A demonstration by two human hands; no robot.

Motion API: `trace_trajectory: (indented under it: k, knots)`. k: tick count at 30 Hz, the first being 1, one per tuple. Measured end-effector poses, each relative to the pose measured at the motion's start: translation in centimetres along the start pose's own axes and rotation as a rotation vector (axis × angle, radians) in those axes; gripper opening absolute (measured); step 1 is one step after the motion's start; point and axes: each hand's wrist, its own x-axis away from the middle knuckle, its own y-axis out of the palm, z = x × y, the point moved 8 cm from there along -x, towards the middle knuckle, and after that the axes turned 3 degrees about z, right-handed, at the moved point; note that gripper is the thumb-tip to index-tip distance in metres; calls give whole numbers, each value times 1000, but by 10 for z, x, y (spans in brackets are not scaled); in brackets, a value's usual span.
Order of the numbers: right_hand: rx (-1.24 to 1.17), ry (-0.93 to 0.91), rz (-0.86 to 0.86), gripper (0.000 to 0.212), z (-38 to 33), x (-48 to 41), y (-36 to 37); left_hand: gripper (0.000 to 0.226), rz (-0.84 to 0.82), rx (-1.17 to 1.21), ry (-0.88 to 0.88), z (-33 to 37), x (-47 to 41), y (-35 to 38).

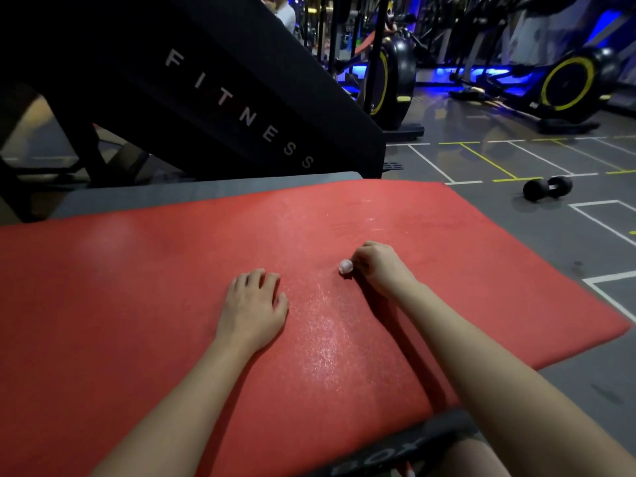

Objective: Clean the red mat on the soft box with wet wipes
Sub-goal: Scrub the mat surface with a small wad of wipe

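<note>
On the red mat point(137, 304), our right hand point(382, 270) pinches a balled wet wipe point(346, 266)
We rest left hand point(254, 304) palm-down, fingers point(256, 278) relaxed

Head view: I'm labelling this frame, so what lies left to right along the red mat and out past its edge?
In order: left hand resting on the red mat → balled wet wipe → right hand pinching it → black dumbbell beyond the mat.

You are facing a soft box point(206, 191) whose grey top is carrying the red mat point(137, 304). The mat is lying flat and covering nearly all of it, leaving a bare strip along the far edge. Beyond, a black dumbbell point(548, 188) is lying on the lined floor point(516, 228).
</note>
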Motion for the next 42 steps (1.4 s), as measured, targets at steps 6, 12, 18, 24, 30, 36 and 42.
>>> trace_trajectory:
  k: [6,12,18,24,30,36,42]
  knots:
    - [-157,64,64,4,13,21,1,45,-88,-154,31,3,-34,-8]
    - [-132,-38,-48,4,17,22,1,53,-46,115,98,-11,-100,14]
    - [-39,-30,94,5,24,-53,18,86,-129,72,72,-26,-110,53]
    - [104,-10,-44,12,20,-113,27,84,-162,24,61,-26,-109,48]
    - [78,-122,-126,12,25,-103,23,79,-161,9,74,-23,-109,48]
    - [47,-41,24,12,26,-183,53,78,-167,28,61,-26,-110,48]
    - [120,-4,-111,11,27,-184,50,80,-171,28,61,-27,-111,48]
